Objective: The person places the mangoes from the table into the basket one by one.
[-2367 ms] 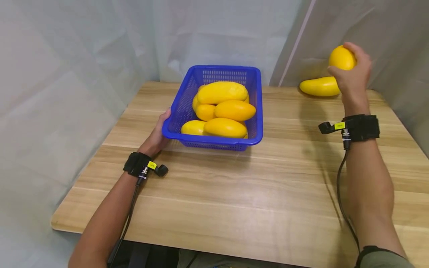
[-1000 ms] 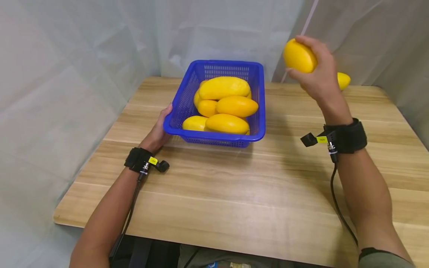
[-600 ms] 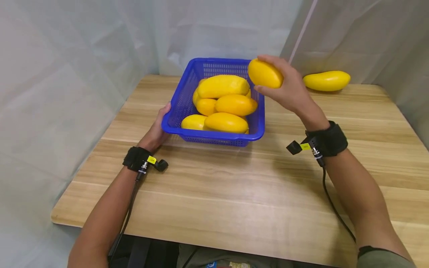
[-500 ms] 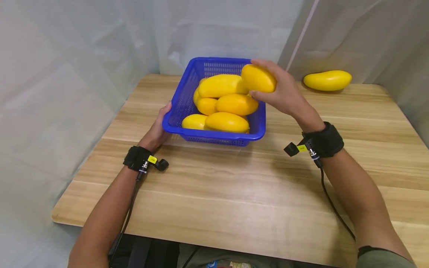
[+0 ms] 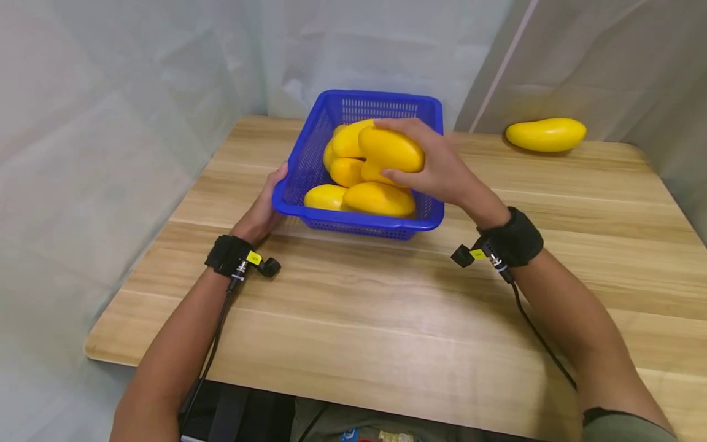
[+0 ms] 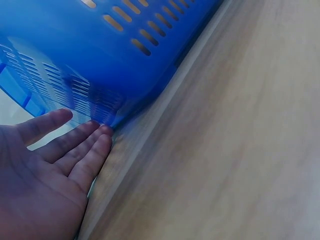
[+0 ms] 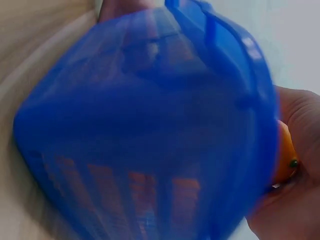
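— Under the right hand [image 5: 442, 175], what do you see?

— Its fingers are curled round a smooth yellow oval mango [image 5: 391, 149], held just above the heap of yellow mangoes [image 5: 364, 190] that fills the blue perforated plastic basket [image 5: 386, 104]. The held fruit looks to be touching or nearly touching those below it; I cannot tell which. The right wrist view shows mostly blurred blue basket wall [image 7: 145, 150], with a sliver of orange-yellow against the palm.

— And the other hand?

— The left hand [image 5: 265, 209] lies with straight fingers against the basket's near left corner. From the left wrist view the fingertips [image 6: 102, 135] touch the base of the wall, and nothing is gripped.

— So which step is this?

— I judge it the placing step: the mango is over the pile and not yet let go. The heap is already high against the rim, so the next move calls for settling the fruit into a hollow between the others before the fingers loosen, or it may roll off.

— Anything farther out?

— Well away from the right hand, on the far right of the light wooden table [image 5: 386, 319], a lone curved yellow mango [image 5: 545, 134] lies near the pale curtain [image 5: 138, 92].
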